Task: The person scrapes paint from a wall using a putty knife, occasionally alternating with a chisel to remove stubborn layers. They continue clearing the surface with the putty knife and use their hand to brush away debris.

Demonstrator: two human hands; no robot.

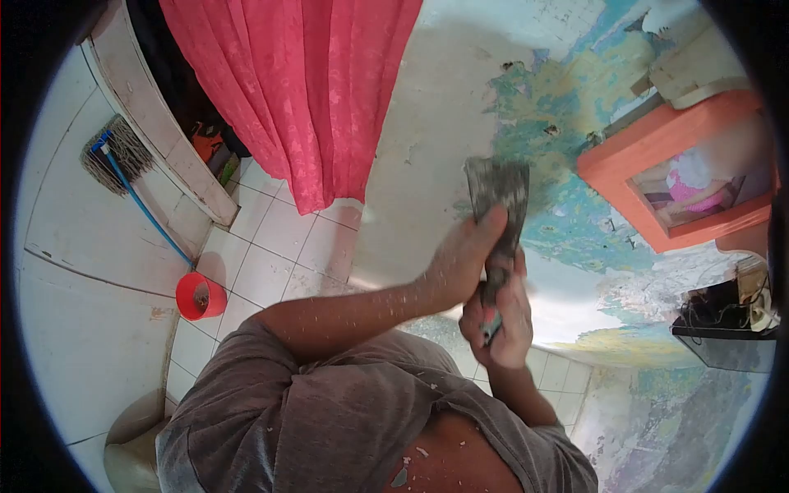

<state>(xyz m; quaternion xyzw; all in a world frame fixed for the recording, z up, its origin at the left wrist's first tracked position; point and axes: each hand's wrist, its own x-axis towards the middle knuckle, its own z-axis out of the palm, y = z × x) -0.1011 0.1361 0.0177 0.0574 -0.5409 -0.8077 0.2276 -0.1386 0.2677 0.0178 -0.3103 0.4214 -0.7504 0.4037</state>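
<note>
A wide-bladed paint scraper (499, 185), slightly blurred, points up at the wall with its blade edge against the peeling paint. My right hand (511, 316) is closed round its handle, the butt end poking out below the fingers. Higher up, my left hand (460, 259) grips the tool near the base of the blade, thumb along the metal. The wall (444, 123) is pale and bare left of the blade; to the right, patches of green, blue and yellow old paint (567, 131) show. Pale flakes cling to my left forearm and shirt.
A pink curtain (300, 90) hangs left of the wall. A blue-handled mop (119, 156) leans by a red bucket (200, 297) on the white tiled floor (267, 222). At right are an orange-framed picture (612, 168) and a dark shelf with cables (723, 341).
</note>
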